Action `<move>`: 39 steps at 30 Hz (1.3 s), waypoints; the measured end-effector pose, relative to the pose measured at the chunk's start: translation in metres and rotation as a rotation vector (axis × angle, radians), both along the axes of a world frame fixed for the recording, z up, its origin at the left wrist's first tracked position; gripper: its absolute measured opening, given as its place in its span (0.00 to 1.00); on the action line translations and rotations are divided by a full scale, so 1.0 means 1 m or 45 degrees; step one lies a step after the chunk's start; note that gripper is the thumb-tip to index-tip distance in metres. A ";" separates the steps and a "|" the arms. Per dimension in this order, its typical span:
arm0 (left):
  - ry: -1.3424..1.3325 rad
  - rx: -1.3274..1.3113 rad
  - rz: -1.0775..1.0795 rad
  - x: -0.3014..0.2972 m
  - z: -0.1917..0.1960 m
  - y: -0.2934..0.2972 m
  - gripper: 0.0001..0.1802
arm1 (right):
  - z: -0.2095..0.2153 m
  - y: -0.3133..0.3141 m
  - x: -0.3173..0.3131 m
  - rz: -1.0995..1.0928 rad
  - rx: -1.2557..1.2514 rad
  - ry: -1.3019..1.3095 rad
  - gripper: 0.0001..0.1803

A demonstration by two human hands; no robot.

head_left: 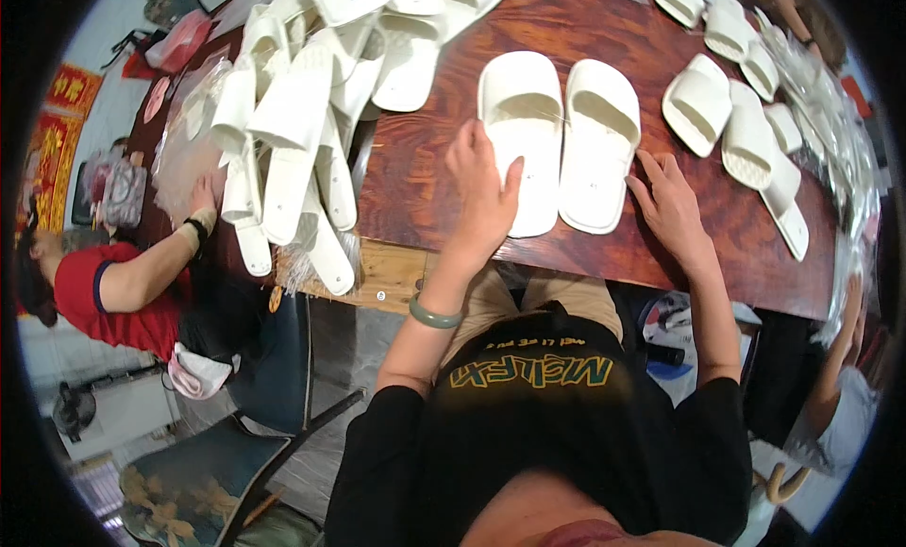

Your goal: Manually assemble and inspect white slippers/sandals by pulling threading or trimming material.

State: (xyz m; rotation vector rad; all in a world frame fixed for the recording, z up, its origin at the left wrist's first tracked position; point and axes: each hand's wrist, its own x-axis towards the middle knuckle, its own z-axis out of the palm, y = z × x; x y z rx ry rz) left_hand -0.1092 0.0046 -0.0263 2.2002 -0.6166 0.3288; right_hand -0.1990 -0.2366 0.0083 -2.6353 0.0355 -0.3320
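Observation:
Two white slide slippers lie side by side in front of me, toes pointing away: a left slipper (519,141) and a right slipper (600,146). My left hand (484,193) rests along the outer side of the left slipper, its thumb spread from the fingers and touching the sole near the heel. At the outer edge of the right slipper is my right hand (670,202), fingers loosely bent and apart, fingertips at the sole's rim. Neither hand grips a slipper. A green bangle (435,313) circles my left wrist.
A large heap of white slippers (302,122) covers the left of the brown wooden table (415,188). More slippers (750,136) and clear plastic bags (830,122) lie at the right. A person in red (123,283) sits left; another person's arm (835,358) shows right. Chairs (203,476) stand lower left.

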 end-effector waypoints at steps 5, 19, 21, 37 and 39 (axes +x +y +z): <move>-0.080 -0.129 -0.023 -0.003 -0.008 0.014 0.28 | -0.002 -0.007 -0.052 -0.025 0.048 -0.148 0.15; -0.307 0.181 0.100 -0.087 -0.022 0.045 0.34 | -0.056 0.013 -0.098 -0.181 -0.401 -0.610 0.09; -0.305 0.275 0.072 -0.098 -0.027 0.053 0.35 | -0.055 0.013 -0.097 -0.144 -0.452 -0.656 0.10; -0.009 0.324 -0.140 -0.144 -0.115 0.091 0.34 | -0.189 -0.021 -0.217 -0.783 -0.027 0.671 0.05; 0.090 0.381 -0.269 -0.145 -0.131 0.102 0.30 | -0.235 -0.066 -0.244 -1.099 0.054 0.617 0.03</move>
